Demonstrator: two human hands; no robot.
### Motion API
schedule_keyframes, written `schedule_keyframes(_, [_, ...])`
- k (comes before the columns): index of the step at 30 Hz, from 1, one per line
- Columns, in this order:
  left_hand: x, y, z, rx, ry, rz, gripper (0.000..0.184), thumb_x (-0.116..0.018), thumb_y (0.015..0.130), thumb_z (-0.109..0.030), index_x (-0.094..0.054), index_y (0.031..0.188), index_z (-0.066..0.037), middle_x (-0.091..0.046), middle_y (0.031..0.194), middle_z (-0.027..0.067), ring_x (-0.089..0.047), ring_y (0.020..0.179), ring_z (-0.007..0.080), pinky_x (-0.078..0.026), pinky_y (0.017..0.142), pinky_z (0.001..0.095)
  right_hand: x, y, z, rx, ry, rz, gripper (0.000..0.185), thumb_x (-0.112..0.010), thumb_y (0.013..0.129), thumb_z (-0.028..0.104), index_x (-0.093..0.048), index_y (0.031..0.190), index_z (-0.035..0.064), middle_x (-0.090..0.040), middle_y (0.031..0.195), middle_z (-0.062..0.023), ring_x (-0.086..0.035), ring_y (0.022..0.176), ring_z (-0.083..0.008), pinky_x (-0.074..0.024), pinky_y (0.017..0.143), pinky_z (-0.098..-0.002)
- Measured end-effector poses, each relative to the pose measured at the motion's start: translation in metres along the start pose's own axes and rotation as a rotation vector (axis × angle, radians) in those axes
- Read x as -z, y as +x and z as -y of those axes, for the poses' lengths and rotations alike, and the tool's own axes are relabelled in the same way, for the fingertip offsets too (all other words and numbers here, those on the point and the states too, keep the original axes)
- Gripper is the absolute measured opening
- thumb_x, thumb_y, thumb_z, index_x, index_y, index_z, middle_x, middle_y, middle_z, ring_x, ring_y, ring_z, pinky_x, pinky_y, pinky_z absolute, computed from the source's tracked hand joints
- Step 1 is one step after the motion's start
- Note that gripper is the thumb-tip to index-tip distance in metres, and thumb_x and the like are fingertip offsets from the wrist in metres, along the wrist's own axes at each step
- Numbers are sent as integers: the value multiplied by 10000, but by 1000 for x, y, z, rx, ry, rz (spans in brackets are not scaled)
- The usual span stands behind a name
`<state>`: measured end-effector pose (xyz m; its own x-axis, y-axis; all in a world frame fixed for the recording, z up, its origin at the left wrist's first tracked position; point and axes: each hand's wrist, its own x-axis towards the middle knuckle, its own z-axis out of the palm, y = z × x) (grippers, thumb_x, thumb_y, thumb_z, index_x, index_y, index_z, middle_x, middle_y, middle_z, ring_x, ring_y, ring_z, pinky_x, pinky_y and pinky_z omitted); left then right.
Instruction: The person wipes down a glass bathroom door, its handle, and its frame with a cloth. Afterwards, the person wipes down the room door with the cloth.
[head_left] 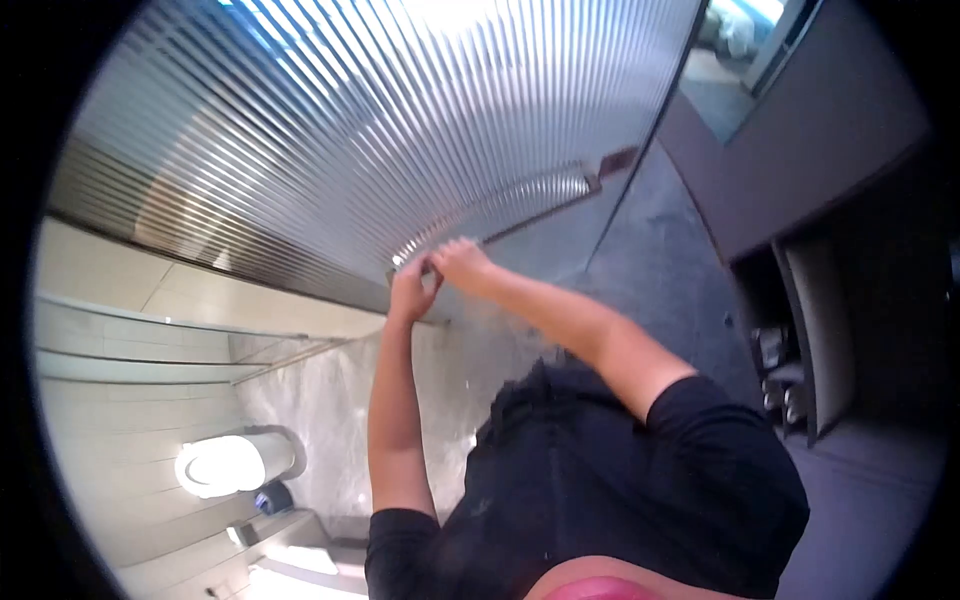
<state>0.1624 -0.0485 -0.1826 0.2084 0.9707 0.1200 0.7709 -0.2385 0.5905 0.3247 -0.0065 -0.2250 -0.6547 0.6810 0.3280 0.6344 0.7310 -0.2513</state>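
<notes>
Both hands meet at the lower edge of a ribbed glass panel [400, 130]. My left hand [412, 288] has its thumb and fingers bent around a small gap, close to the panel's bottom corner. Just to its right, touching or nearly touching it, my right hand [462, 264] is curled with the fingers bent inward. Whatever lies between the fingers is too small or hidden to make out. A dark-edged strip [540, 212] runs along the panel from the hands toward the upper right.
A white toilet [235, 465] stands at the lower left on a marbled floor [325, 420], with a small dark bin [273, 497] beside it. At the right is a dark open shelf [825, 350] holding several items. A doorway or mirror [730, 90] shows at the upper right.
</notes>
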Motion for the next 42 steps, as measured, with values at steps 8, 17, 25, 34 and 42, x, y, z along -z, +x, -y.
schedule_keyframes(8, [-4,24,17,4,12,5,271,-666,886,-188,-678,1122,-56,-703,1044,161,-671,981,317,-511,862,394,67,-30,-92,-58,-152,123,200,-541,905,219,-600,1045,88,-661,1041,-76,-640,1019,-237,-484,880,-408])
schedule_keyframes(17, [-10,27,-15,-11,176,-87,183,-638,901,-211,-679,1039,-98,-697,961,105,-648,910,312,-474,792,421,142,-99,-212,-217,-134,185,171,-582,860,222,-587,971,92,-665,983,-84,-644,990,-298,-492,867,-444])
schedule_keyframes(25, [-22,24,-5,-11,263,-130,144,-649,885,-220,-661,1014,-155,-679,933,24,-617,883,255,-414,778,397,74,-59,-122,-452,-359,55,200,-581,837,209,-602,993,85,-612,996,-117,-594,978,-287,-436,887,-423])
schedule_keyframes(34, [-23,26,1,24,244,-98,170,-648,857,-171,-646,1017,-113,-680,926,77,-617,917,291,-421,815,437,8,13,7,-247,-149,-39,199,-539,851,182,-594,1035,129,-601,1036,-60,-570,1031,-241,-387,920,-400])
schedule_keyframes(42, [-22,29,-16,79,259,-75,212,-651,868,-202,-650,1056,-105,-687,986,87,-620,949,304,-432,832,435,69,-73,-119,-295,205,-208,189,-610,847,147,-590,1032,116,-622,1068,-111,-584,1025,-339,-423,912,-468])
